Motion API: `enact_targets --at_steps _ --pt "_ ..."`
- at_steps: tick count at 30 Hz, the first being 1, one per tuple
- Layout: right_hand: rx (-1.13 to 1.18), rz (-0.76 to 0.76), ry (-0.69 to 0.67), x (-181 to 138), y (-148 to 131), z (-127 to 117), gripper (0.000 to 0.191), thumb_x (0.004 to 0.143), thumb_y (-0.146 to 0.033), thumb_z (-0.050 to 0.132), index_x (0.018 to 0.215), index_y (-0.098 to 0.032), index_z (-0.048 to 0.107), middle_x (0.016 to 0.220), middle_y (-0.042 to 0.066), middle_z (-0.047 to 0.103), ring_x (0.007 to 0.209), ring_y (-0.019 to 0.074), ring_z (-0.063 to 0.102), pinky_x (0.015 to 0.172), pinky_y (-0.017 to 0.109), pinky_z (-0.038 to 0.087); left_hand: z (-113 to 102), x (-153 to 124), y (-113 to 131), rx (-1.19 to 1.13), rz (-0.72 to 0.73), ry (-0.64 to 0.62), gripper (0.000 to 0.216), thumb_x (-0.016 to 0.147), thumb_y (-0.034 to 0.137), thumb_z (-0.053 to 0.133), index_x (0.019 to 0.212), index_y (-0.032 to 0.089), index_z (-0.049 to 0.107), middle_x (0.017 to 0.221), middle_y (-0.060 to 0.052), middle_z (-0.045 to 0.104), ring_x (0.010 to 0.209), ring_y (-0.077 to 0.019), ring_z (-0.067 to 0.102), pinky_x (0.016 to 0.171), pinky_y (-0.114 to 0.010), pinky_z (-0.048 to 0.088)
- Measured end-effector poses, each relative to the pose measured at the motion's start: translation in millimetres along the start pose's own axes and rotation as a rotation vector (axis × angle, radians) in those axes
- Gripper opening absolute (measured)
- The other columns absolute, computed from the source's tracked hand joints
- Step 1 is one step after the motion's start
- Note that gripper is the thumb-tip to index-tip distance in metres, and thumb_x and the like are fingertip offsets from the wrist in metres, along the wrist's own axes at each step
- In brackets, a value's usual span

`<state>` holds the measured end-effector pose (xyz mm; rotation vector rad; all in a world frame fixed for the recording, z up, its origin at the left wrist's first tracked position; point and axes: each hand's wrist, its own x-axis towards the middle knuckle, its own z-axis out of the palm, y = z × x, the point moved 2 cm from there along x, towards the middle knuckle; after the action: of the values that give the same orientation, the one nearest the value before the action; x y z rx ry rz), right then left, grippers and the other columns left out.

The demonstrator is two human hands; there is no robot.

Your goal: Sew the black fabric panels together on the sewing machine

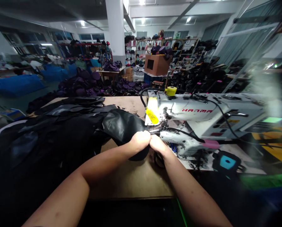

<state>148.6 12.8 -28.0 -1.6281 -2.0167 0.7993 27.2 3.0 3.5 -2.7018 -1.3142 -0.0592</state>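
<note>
Head view, centre: my left grip (141, 139) clamps the black piece (124, 124) spreading frame-left; my right grip (157, 144) I cannot tell.

From here I see the left hand (141, 141) on black material (123, 124), right hand (158, 145) touching it by the machine (188, 102), grips unclear.

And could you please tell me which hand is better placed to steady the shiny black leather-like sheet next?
Probably the left hand: the sheet spreads mostly on that side, right by it, whereas the right hand is nearer the body of the white metal sewing machine.
</note>
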Motion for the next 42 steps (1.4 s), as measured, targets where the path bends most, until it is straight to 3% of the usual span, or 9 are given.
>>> enact_targets --at_steps 7,10,14,19,23,27,34,39,42 --pt "-0.097 0.281 0.122 -29 -6 -3 0.022 0.086 -0.029 0.057 0.103 -0.017 0.065 0.097 0.011 0.074 0.09 0.0239 0.067 0.074 0.029 0.044 5 -31 -34 -0.02 0.049 0.006 0.044 0.104 0.024 0.043 0.148 0.025 0.048 0.106 -0.006 0.07 0.084 -0.0201 0.069 0.072 -0.028 0.052" --pt "-0.08 0.219 0.13 -37 -8 -5 0.012 0.087 -0.024 0.053 0.088 -0.02 0.064 0.089 0.007 0.072 0.084 0.0211 0.064 0.07 0.027 0.039 -2 -31 -40 -0.017 0.189 -0.029 0.038 0.103 0.023 0.044 0.139 0.02 0.057 0.097 -0.006 0.07 0.081 -0.0195 0.068 0.07 -0.027 0.05" --pt "0.132 0.136 0.098 -30 -2 1 0.014 0.084 -0.018 0.049 0.072 -0.019 0.056 0.077 0.003 0.067 0.073 0.0172 0.059 0.065 0.025 0.038 -11 -21 -33 -0.044 0.275 -0.02 0.024 0.098 0.023 0.05 0.109 0.014 0.069 0.094 -0.009 0.071 0.082 -0.0215 0.069 0.071 -0.029 0.05" --pt "0.224 0.027 0.149 -10 5 4 0.015 0.086 -0.019 0.047 0.072 -0.02 0.053 0.082 0.005 0.069 0.078 0.0187 0.06 0.071 0.027 0.044 -8 -8 -19 -0.042 0.184 -0.022 0.022 0.096 0.018 0.049 0.101 0.011 0.069 0.095 -0.011 0.072 0.086 -0.0245 0.07 0.078 -0.033 0.054" --pt "0.034 0.016 0.116 -3 8 -2 0.018 0.089 -0.017 0.044 0.081 -0.019 0.06 0.097 0.01 0.073 0.09 0.0208 0.064 0.083 0.029 0.046 -6 -6 -12 -0.069 0.113 -0.001 0.027 0.098 0.016 0.043 0.11 0.007 0.066 0.1 -0.015 0.07 0.088 -0.0253 0.068 0.08 -0.035 0.055" --pt "-0.161 0.048 0.052 -7 11 -5 0.019 0.089 -0.016 0.046 0.081 -0.017 0.064 0.096 0.013 0.074 0.089 0.0229 0.066 0.083 0.031 0.045 -3 -6 -10 -0.123 0.066 -0.019 0.024 0.097 0.015 0.045 0.106 0.008 0.067 0.099 -0.014 0.068 0.088 -0.0245 0.066 0.081 -0.034 0.055" --pt "-0.097 0.023 0.082 3 7 -6 0.027 0.091 -0.014 0.041 0.092 -0.015 0.068 0.108 0.015 0.074 0.1 0.0245 0.065 0.09 0.031 0.046 7 6 -2 -0.172 -0.089 -0.005 0.028 0.101 0.019 0.042 0.104 0.01 0.069 0.102 -0.014 0.067 0.089 -0.0237 0.065 0.084 -0.035 0.054" --pt "-0.034 0.039 0.095 7 1 -9 0.022 0.085 -0.014 0.046 0.087 -0.016 0.067 0.101 0.012 0.074 0.094 0.0224 0.065 0.086 0.028 0.046 12 1 -22 -0.264 -0.157 0.038 0.023 0.097 0.022 0.05 0.109 0.014 0.068 0.107 -0.011 0.068 0.098 -0.022 0.066 0.089 -0.031 0.052" --pt "0.034 0.084 0.065 4 -4 -12 0.017 0.079 -0.013 0.048 0.075 -0.018 0.064 0.085 0.008 0.073 0.081 0.0204 0.063 0.074 0.026 0.044 10 -7 -44 -0.32 -0.198 -0.08 0.026 0.088 0.035 0.067 0.108 0.018 0.069 0.106 -0.008 0.072 0.095 -0.0228 0.068 0.084 -0.03 0.053"
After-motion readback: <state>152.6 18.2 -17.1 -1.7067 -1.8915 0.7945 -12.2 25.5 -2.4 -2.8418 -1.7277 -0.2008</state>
